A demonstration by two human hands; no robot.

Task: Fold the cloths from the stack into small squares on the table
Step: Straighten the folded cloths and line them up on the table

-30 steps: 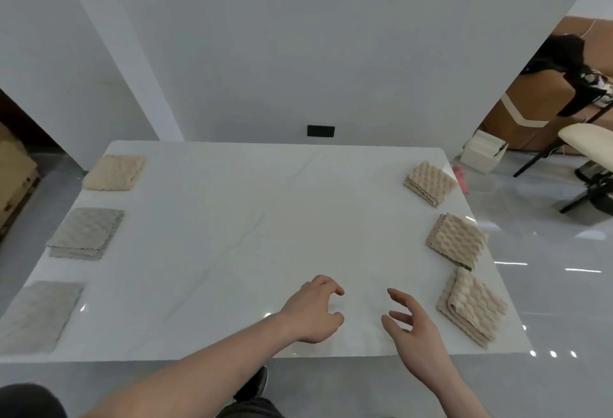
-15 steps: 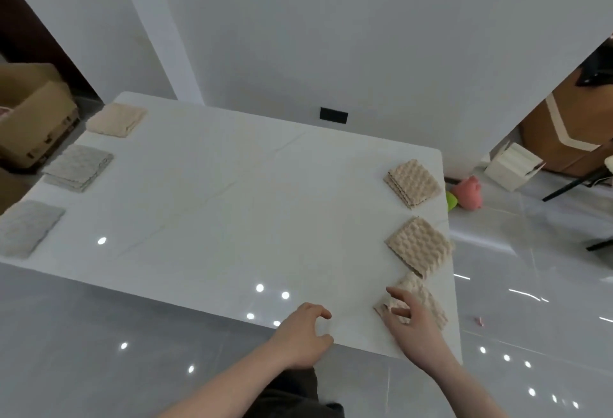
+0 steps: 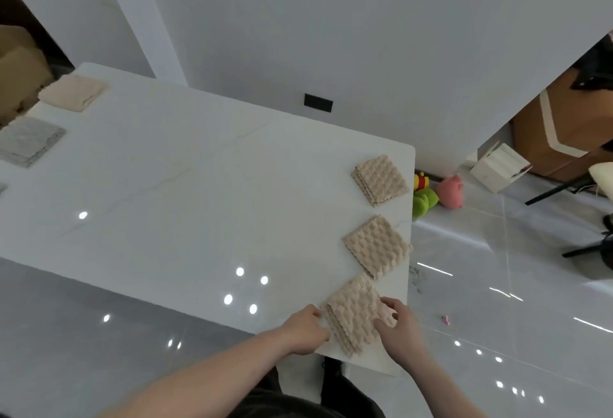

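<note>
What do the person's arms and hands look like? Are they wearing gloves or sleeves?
No gloves. The left hand and the right hand are both bare, and no rings, watch or bracelet show. Both forearms are bare too, with no sleeve in view as far as the picture's lower edge. Dark clothing shows below, between the arms.

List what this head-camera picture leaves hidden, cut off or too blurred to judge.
- Right hand: fingertips lie on the nearest cloth stack; grip unclear.
- Left hand: fingertips hidden at the stack's edge.
- Layer count: blurred.
- Grey cloth: cut off by the left edge.
- Table: near corner hidden under the hands.
</note>
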